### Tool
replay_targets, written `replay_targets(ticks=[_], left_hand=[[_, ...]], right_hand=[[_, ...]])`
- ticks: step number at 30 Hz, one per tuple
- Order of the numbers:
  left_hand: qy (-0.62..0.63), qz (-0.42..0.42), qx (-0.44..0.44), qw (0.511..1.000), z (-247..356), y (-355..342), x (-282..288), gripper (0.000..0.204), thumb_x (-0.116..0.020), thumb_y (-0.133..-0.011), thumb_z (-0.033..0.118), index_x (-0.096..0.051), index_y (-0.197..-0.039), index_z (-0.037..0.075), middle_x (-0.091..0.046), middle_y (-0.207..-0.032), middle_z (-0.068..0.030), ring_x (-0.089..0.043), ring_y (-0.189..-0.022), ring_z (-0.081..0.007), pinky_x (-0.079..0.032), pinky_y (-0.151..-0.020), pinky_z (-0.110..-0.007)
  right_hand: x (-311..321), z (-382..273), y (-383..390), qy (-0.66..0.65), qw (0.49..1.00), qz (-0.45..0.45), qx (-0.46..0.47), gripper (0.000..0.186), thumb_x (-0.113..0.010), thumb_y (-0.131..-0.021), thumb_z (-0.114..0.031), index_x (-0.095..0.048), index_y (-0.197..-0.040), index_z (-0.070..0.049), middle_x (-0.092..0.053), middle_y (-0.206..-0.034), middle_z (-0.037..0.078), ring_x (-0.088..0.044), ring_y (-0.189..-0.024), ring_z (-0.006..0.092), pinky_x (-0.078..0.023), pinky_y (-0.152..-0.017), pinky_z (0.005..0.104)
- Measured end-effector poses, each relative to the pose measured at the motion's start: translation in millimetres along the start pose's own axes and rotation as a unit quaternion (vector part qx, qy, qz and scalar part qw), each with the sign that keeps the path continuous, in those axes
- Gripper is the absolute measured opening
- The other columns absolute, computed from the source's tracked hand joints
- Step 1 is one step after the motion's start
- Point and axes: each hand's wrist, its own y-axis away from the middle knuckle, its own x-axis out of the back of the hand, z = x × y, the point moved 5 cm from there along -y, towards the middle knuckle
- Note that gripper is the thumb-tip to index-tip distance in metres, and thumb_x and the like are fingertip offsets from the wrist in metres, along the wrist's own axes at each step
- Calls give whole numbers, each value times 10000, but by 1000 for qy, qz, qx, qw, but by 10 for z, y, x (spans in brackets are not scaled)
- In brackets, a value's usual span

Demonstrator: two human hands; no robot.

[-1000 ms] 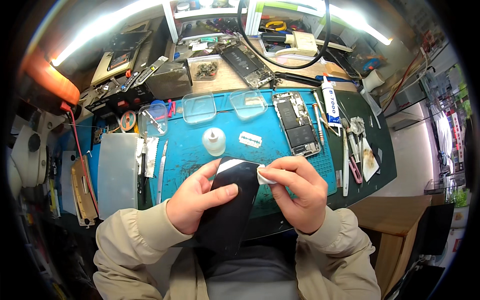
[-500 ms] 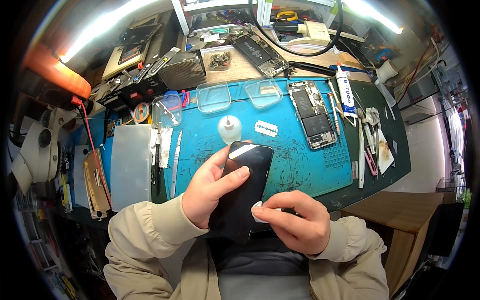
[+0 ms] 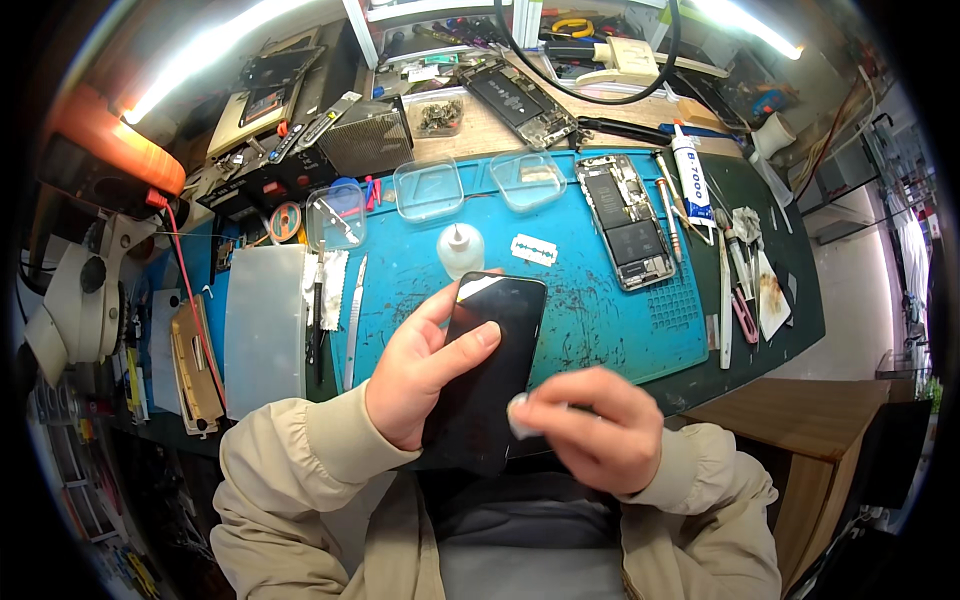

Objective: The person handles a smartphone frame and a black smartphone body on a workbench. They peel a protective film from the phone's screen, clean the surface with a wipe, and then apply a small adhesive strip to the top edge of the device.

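My left hand (image 3: pixel 415 380) grips a black glass phone panel (image 3: pixel 478 390), thumb flat on its face and fingers behind it. My right hand (image 3: pixel 610 430), slightly blurred, pinches a small white wad (image 3: pixel 518 418) like tissue or cloth at the panel's lower right edge. Just beyond the panel's top stand a translucent dropper bottle (image 3: pixel 460 255) and, to its right, a razor blade (image 3: pixel 535 250) lying on the blue mat (image 3: pixel 610 340). An opened phone (image 3: pixel 625 240) with battery and boards exposed lies at the mat's right.
Clear plastic trays (image 3: pixel 428 188) line the mat's back. A glue tube (image 3: pixel 690 180) and tools (image 3: pixel 740 300) lie right; a translucent sheet (image 3: pixel 265 330) and scalpel (image 3: pixel 352 330) left. An orange device (image 3: pixel 120 140) and white microscope (image 3: pixel 75 300) stand far left, a wooden cabinet (image 3: pixel 790 410) lower right.
My right hand has slid from the panel's top right corner down along its right edge with the white wad. My left hand still holds the panel. The whole view has shifted a little.
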Motion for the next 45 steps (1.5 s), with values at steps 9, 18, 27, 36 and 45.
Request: replay_targets(ticks=[9, 18, 27, 36, 45], left_hand=[[-1, -5, 11, 1000, -26, 26, -42, 529, -621, -965, 128, -393, -1440, 75, -609, -1175, -75, -662, -935, -175, -568, -820, -322], [-2, 7, 10, 1000, -34, 23, -61, 588, -634, -956, 139, -361, -1474, 84, -611, -1192, -61, -643, -958, -158, -550, -834, -313], [13, -23, 23, 999, -41, 40, -71, 631, -637, -958, 148, -324, -1500, 71, -627, -1179, -69, -632, -1011, -149, -528, -880, -308], [12, -23, 24, 999, -32, 32, -60, 614, -633, -959, 140, -334, -1491, 66, -619, -1193, -65, -621, -1039, -140, -517, -902, -295], [11, -39, 21, 999, -52, 29, -36, 595, -634, -959, 111, -358, -1481, 39, -590, -1292, -72, -604, -1107, -147, -501, -947, -306]], right_hand=[[-90, -147, 191, -49, 998, -19, 26, 370, -709, -688, 95, -713, -1048, 9, -644, -917, 97, -652, -753, 220, -544, -612, 306], [-46, -78, 165, 15, 999, 5, 47, 394, -692, -681, 41, -712, -1075, 22, -639, -970, 119, -647, -785, 234, -540, -640, 318], [193, -72, 33, -35, 998, 14, -45, 447, -655, -719, 167, -717, -1113, -36, -632, -1010, 110, -659, -828, 224, -551, -695, 311], [-54, -90, 135, 18, 999, 30, 3, 415, -713, -681, 114, -704, -1077, -12, -632, -967, 91, -643, -761, 217, -537, -617, 308], [170, -189, 82, -56, 998, 7, -1, 433, -663, -732, 144, -698, -1137, -5, -621, -984, 129, -657, -802, 249, -549, -658, 316]])
